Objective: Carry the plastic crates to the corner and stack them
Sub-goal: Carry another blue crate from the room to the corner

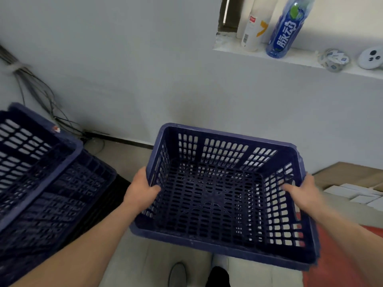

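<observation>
- Head view: I held a dark blue plastic crate [217, 199] in the air in front of me, above the floor [128, 162] and just short of the white wall [145, 69], its open top facing up at me.
- My left hand [143, 189] clasped the crate's left rim, thumb hooked over the edge and lying inside against the slotted wall; the other fingers were hidden behind the wall.
- My right hand [304, 191] clasped the right rim the same way, thumb inside, and it looked a little blurred.
- The crate held nothing; I could see through its lattice bottom.
- To my left, in the corner, stood a stack of crates [51, 193] of the same blue, the top one [27, 154] sitting tilted on those under it. My crate was apart from that stack, to its right.
- Loose cables [41, 96] ran down the wall behind the stack.
- On the ledge [300, 61] at upper right stood a blue bottle [287, 30] and a white bottle [251, 32], with a roll of tape [333, 60] and a round white device [371, 58] further right.
- By the wall at right lay an open cardboard box [352, 175] with white packets [356, 193] in it.
- My shoes [177, 274] showed under the crate.
</observation>
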